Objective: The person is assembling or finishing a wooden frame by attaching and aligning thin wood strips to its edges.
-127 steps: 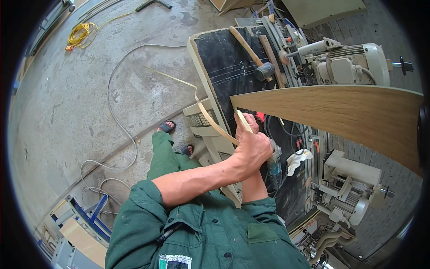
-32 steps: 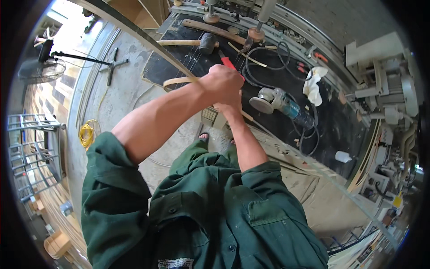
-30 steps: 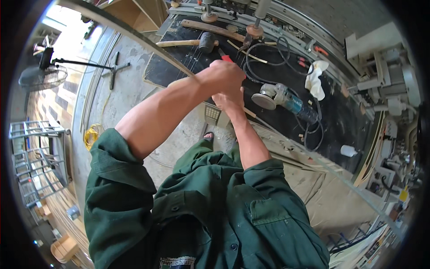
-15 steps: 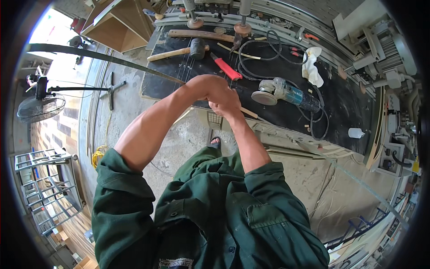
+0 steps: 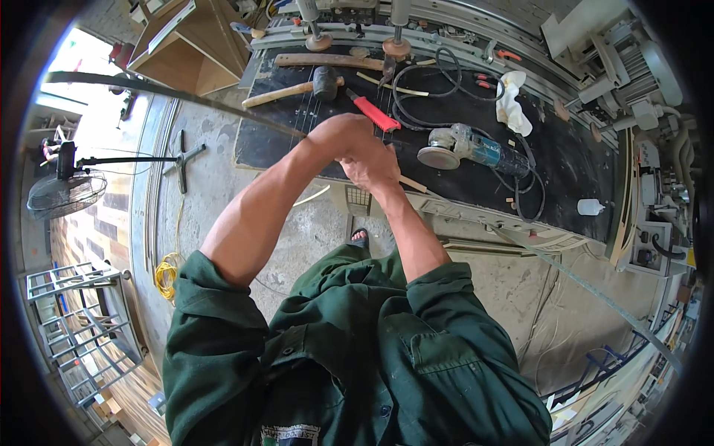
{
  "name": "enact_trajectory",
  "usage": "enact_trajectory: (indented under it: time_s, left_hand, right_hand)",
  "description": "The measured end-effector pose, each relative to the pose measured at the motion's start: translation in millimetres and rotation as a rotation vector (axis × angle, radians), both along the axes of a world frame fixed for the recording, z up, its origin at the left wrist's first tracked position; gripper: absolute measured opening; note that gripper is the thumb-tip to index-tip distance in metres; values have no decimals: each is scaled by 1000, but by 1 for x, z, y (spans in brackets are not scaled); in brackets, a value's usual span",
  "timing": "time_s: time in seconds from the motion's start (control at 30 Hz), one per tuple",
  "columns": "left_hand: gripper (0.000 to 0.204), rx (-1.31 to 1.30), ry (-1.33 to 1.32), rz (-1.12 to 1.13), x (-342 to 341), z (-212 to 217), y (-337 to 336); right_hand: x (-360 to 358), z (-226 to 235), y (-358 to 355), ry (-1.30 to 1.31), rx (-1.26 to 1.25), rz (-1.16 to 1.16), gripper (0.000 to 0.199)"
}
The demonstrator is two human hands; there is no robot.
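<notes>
My left hand [image 5: 349, 137] and my right hand [image 5: 372, 169] are close together over the near edge of a black-topped workbench [image 5: 565, 171], both closed, with most of their fingers hidden. A long thin strip [image 5: 178, 95] comes in from the far left and runs behind my left wrist. Past my right hand a pale length [image 5: 413, 183] shows, in line with a bluish strip [image 5: 587, 284] toward the lower right; these look like one strip passing through both fists. Just beyond my hands lies a red-handled knife or saw [image 5: 375, 115]. An angle grinder [image 5: 476, 149] rests to their right.
Across the bench lie a black-headed mallet [image 5: 326, 83], a long wooden-handled hammer [image 5: 335, 61], a black cable [image 5: 398, 97], a white cloth [image 5: 513, 104] and a small white bottle [image 5: 590, 207]. Clamp posts [image 5: 396, 46] stand behind. A fan [image 5: 67, 189] is at left.
The view has shifted a little, so the bench things sit slightly further left. My hands stay together at the bench edge, with my right hand turned slightly.
</notes>
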State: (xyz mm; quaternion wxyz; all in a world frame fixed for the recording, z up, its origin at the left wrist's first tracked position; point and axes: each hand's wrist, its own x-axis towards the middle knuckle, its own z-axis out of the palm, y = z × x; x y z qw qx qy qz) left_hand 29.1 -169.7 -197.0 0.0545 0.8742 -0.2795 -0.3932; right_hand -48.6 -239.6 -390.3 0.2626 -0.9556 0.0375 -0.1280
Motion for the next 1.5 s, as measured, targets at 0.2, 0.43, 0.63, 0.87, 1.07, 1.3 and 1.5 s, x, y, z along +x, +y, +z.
enact_trajectory:
  time_s: [0.2,0.43,0.63,0.87,1.07,1.3,1.5]
  left_hand:
    - [40,206,-429,-221,-21,29,0]
    - [23,472,-558,-313,-36,33,9]
    - [23,313,-658,-366,-35,20,25]
    - [23,217,-712,-450,-32,14,32]
    - [24,237,-671,-434,-28,17,28]
    - [26,233,-745,-437,-21,12,44]
    - [28,145,-681,-526,-9,11,62]
  right_hand:
    - [-4,35,-12,207,198,34,38]
    - [9,57,-23,467,352,-49,44]
    - [-10,45,-26,282,339,-34,21]
    - [-82,35,-72,182,257,-262,13]
    - [-128,57,-112,320,143,-379,21]
    - [-231,113,-82,-15,656,-483,16]
    - [-243,142,-130,-516,488,-757,91]
